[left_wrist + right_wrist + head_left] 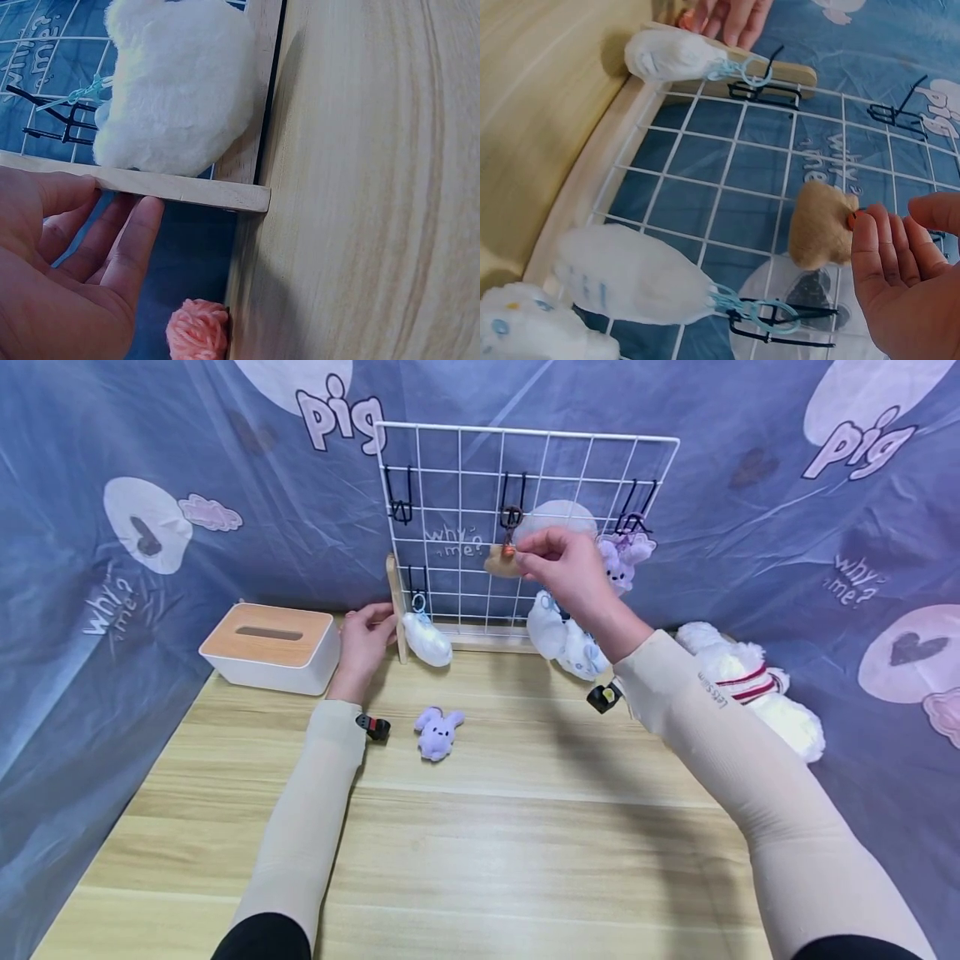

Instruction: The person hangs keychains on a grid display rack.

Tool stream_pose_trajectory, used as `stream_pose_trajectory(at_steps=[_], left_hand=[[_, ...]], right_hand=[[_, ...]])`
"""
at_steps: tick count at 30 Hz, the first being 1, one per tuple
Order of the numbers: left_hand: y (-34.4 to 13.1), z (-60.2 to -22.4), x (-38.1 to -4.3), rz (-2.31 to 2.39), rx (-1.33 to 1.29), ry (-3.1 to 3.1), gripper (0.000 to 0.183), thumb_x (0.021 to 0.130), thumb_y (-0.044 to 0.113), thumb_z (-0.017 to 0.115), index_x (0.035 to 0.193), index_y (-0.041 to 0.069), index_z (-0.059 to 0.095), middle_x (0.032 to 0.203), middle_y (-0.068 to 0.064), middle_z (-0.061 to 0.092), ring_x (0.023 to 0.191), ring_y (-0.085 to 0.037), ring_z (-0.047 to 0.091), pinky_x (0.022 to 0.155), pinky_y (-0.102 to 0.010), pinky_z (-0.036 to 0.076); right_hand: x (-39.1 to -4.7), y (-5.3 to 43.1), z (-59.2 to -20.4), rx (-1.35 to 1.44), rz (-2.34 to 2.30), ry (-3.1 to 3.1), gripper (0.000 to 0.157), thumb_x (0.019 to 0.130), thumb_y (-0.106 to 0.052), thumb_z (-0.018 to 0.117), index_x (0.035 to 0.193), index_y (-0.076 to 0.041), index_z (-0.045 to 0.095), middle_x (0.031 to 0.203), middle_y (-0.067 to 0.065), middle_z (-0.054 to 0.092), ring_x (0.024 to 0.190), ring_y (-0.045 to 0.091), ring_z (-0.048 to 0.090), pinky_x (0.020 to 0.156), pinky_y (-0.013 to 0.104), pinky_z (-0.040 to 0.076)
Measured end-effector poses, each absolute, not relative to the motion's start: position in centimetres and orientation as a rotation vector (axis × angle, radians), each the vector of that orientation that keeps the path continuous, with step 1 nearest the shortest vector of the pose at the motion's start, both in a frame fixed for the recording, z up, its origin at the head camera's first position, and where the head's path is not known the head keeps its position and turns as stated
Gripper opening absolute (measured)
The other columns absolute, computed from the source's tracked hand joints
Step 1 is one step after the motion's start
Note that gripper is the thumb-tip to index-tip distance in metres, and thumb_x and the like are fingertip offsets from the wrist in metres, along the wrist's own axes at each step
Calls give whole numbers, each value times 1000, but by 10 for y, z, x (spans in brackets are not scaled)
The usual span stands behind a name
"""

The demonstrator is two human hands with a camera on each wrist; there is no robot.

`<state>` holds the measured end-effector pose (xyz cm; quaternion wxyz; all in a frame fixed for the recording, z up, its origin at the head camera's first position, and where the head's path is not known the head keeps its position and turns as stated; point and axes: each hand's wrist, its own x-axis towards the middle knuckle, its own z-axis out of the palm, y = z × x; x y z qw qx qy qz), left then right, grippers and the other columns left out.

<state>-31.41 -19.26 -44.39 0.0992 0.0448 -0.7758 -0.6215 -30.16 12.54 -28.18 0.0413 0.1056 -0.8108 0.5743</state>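
My left hand [365, 639] pinches the wooden side post [184, 187] of a white wire grid rack [525, 432], thumb on one face and fingers on the other. A brown plush charm [816, 225] hangs from the middle black hook [512, 517], with an orange bead [509, 551] at its top. Right at that bead are the fingertips of my right hand [570, 572]; in the right wrist view its fingers lie fairly straight, the thumb apart. A white plush charm [427, 641] hangs beside the left post. On the table lies a purple bunny plush [437, 733].
Another purple bunny [618, 564] and white plush charms [546, 625] hang at the rack's right. A tissue box [270, 635] stands left of my left hand. Beyond my right forearm sits a white plush toy [787, 722]. A pink yarn ball [196, 330] lies near the post.
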Motion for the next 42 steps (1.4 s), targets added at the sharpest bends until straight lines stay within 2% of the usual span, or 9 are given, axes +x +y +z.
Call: stream_pose_trajectory(at_steps=[6,9,14,21,25,29,36,42], left_hand=[[-192,-442,-314,-1842,134,-2290,35,114,12,66,146,0,70,141,-26,72,115,-23,75,107,-39,70],[-192,-442,-313,-1835,131,-2294,35,114,12,66,146,-1,70,140,-26,73,115,-24,75,107,-40,70],[-192,-443,-313,-1826,139,-2303,36,114,13,67,146,0,70,142,-26,72,113,-21,75,109,-39,69],[-192,-443,-312,-1818,132,-2308,35,113,12,67,146,0,71,141,-26,73,114,-23,75,108,-42,70],[-192,-442,-312,-1822,134,-2300,35,113,11,67,145,0,71,141,-26,73,111,-19,75,109,-43,69],[-192,-442,-313,-1820,154,-2304,34,113,12,68,145,2,72,140,-25,73,108,-15,75,108,-41,69],[-193,-443,-314,-1832,135,-2299,35,113,13,67,145,1,71,140,-26,73,111,-19,75,110,-45,69],[-192,-443,-314,-1821,145,-2311,35,113,14,68,145,2,71,140,-25,73,110,-18,74,109,-46,69]], right_hand=[[-292,120,-293,367,1716,-2533,17,105,-6,72,120,1,78,105,0,79,87,7,73,85,22,68],[-287,117,-299,388,1628,-2581,16,105,-10,76,119,-2,79,105,2,80,88,6,71,82,18,64],[-281,111,-310,408,1532,-2649,16,105,-14,78,119,-6,80,110,7,80,92,10,67,78,19,57],[-275,103,-326,451,1548,-2679,20,105,-14,78,122,-4,80,115,10,81,93,11,67,76,19,56],[-272,99,-333,485,1543,-2701,21,105,-14,78,123,-2,80,115,12,81,91,11,66,74,18,55],[-269,93,-342,511,1558,-2733,21,106,-15,78,123,-3,80,114,12,81,91,12,66,76,19,56],[-262,85,-358,567,1512,-2791,19,105,-15,78,121,-5,80,111,12,81,95,17,71,78,22,59],[-257,77,-372,641,1434,-2837,21,104,-16,79,122,-5,81,113,11,83,99,21,74,85,25,62]])
